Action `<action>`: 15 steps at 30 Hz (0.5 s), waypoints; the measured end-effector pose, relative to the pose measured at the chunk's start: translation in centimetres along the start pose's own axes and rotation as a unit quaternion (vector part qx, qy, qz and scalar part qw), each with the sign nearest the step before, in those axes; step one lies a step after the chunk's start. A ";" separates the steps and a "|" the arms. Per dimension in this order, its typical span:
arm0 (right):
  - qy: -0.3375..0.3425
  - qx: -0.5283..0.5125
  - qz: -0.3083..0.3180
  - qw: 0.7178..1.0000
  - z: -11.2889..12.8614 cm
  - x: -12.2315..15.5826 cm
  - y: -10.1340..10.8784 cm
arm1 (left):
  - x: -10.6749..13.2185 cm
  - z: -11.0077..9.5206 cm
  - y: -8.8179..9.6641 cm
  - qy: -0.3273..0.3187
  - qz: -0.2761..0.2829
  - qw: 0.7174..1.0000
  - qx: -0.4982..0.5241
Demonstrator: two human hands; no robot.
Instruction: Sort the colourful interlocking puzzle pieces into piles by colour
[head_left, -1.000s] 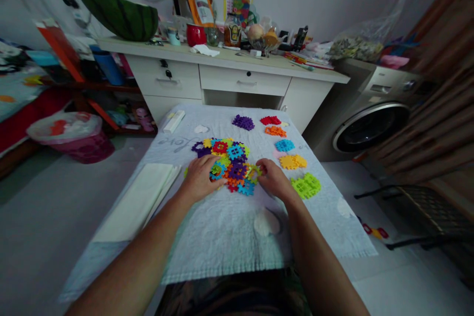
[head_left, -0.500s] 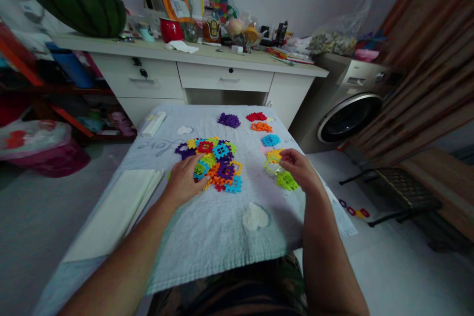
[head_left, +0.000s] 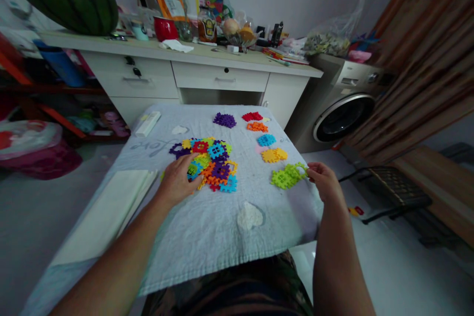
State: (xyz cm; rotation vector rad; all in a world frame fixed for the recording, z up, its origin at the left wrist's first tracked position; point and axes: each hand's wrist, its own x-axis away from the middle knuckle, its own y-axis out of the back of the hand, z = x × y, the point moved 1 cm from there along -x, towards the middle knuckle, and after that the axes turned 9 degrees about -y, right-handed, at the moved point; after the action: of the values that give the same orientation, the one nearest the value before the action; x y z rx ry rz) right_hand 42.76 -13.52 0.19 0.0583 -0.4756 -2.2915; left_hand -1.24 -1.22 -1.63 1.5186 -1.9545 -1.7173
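Observation:
A mixed heap of colourful plastic interlocking tiles (head_left: 211,163) lies in the middle of a pale blue towel (head_left: 207,227). My left hand (head_left: 177,179) rests on the heap's near left side, fingers curled over the tiles. To the right lie sorted little piles: purple (head_left: 224,120), red (head_left: 252,116), orange (head_left: 257,127), blue (head_left: 266,139), yellow (head_left: 273,155) and lime green (head_left: 288,176). My right hand (head_left: 324,180) is at the right edge of the green pile, its fingers pinched on a green tile there.
A folded white cloth (head_left: 107,212) lies on the left of the towel, a white box (head_left: 147,124) at its far left. Behind stand a cluttered white desk (head_left: 177,66), a washing machine (head_left: 342,108) and a black rack (head_left: 396,192) on the right.
My right hand moved from the mixed heap rightward to the green pile, carrying a green tile. The left hand stayed on the heap. The view swung to the right.

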 end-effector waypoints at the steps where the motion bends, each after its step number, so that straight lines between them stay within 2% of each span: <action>1: 0.008 0.045 -0.020 0.999 -0.2 -0.2 0.1 | 0.0 0.0 0.1 -0.002 -0.001 1.000 0.002; 5: 0.056 0.226 -0.060 0.971 -0.3 -0.5 0.2 | -0.1 0.0 0.5 0.002 -0.006 1.000 0.005; 10: 0.080 0.283 -0.067 0.953 1.9 0.5 -0.8 | -0.2 -0.2 1.0 0.016 -0.008 1.000 0.010; 13: 0.122 0.280 -0.031 0.952 4.5 2.0 -3.4 | -0.2 -0.4 1.2 0.023 -0.006 0.999 0.021; 15: 0.173 0.268 0.049 0.946 6.4 3.5 -6.3 | -0.2 -0.5 1.3 0.028 0.000 0.999 0.037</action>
State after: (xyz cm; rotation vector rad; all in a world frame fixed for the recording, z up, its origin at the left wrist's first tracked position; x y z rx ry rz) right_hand 34.79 -10.05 4.24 0.6784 -0.8769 -1.9387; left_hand -1.58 -1.58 -0.29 1.5736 -2.0117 -1.6019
